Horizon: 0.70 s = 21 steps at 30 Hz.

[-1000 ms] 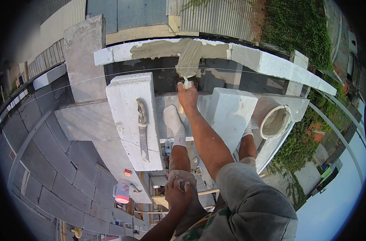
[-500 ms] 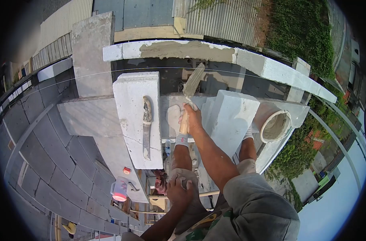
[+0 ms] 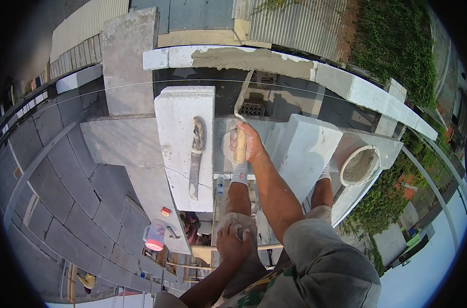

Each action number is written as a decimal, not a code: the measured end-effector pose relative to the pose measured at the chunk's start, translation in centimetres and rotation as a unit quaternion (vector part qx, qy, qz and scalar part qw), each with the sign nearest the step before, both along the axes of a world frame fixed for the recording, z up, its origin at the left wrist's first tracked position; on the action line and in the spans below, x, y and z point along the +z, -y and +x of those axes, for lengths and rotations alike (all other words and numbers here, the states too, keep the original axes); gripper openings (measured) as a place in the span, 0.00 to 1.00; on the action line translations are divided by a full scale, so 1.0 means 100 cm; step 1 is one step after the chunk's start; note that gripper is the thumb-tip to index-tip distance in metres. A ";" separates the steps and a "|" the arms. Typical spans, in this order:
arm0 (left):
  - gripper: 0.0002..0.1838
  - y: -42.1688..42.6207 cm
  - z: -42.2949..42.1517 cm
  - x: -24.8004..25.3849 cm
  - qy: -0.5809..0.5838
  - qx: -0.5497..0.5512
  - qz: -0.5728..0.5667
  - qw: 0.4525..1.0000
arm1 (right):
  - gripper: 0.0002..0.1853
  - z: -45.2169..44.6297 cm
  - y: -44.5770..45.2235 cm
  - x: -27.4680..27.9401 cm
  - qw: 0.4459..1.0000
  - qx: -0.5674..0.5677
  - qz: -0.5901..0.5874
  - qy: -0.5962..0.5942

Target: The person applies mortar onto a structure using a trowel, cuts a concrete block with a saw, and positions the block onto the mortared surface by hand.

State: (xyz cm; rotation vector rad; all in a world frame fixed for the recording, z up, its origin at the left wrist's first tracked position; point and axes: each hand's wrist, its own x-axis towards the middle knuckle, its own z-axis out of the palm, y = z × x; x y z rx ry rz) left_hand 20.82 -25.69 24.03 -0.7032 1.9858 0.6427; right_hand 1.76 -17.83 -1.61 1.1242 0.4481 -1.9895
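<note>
My right hand (image 3: 251,139) is closed around the wooden handle of a trowel (image 3: 241,105). Its blade appears nearly edge-on, with the tip close to a row of white blocks (image 3: 341,86) topped by a strip of grey mortar (image 3: 254,60). My left hand (image 3: 233,240) rests on my knee, holding nothing, its fingers laid out. Left of the trowel, a long-bladed tool with a worn handle (image 3: 195,159) lies on a white block (image 3: 179,149). Another white block (image 3: 303,154) stands to the right of my right forearm. Beyond it is a bucket of mortar (image 3: 361,167).
A thin string line (image 3: 133,86) crosses above the gap before the block row. Below left sit a pink-and-clear jug (image 3: 155,236) and a red object (image 3: 166,211). Drops open beside the grey slabs (image 3: 125,141). A person in yellow (image 3: 87,281) is far below.
My right hand has turned the trowel, so its blade shows a narrow edge rather than its broad face. The whole view has shifted slightly; my left hand stays on my knee.
</note>
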 end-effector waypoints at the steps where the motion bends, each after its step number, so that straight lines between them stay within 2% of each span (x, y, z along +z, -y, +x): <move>1: 0.19 0.000 0.002 -0.001 -0.006 0.001 0.001 1.000 | 0.15 -0.002 0.011 0.001 0.999 0.026 -0.015 -0.011; 6: 0.19 0.000 0.003 -0.002 -0.009 0.014 0.005 1.000 | 0.15 -0.010 0.046 0.004 0.999 0.054 0.004 0.001; 10: 0.20 0.001 0.004 -0.001 0.001 0.020 0.008 1.000 | 0.15 -0.016 0.037 0.010 0.996 0.090 0.017 0.012; 14: 0.21 0.002 0.004 -0.002 0.008 0.026 0.013 1.000 | 0.15 -0.027 0.031 0.022 0.981 0.161 0.103 0.009; 15: 0.21 0.001 0.004 -0.002 0.015 0.027 0.015 0.999 | 0.17 -0.032 0.030 0.028 0.966 0.217 0.134 -0.031; 17: 0.22 0.002 0.003 -0.002 0.026 0.029 0.015 0.999 | 0.22 -0.045 0.029 0.034 0.920 0.322 0.192 -0.112; 18: 0.20 0.002 0.002 -0.002 0.009 0.026 0.008 1.000 | 0.22 -0.048 0.029 0.025 0.874 0.371 0.260 -0.174; 20: 0.17 0.000 0.001 -0.001 -0.021 0.023 -0.006 0.999 | 0.22 -0.051 0.030 0.000 0.750 0.455 0.383 -0.290; 21: 0.17 0.000 0.001 0.000 -0.020 0.025 -0.005 0.999 | 0.23 -0.065 0.028 0.007 0.633 0.509 0.446 -0.376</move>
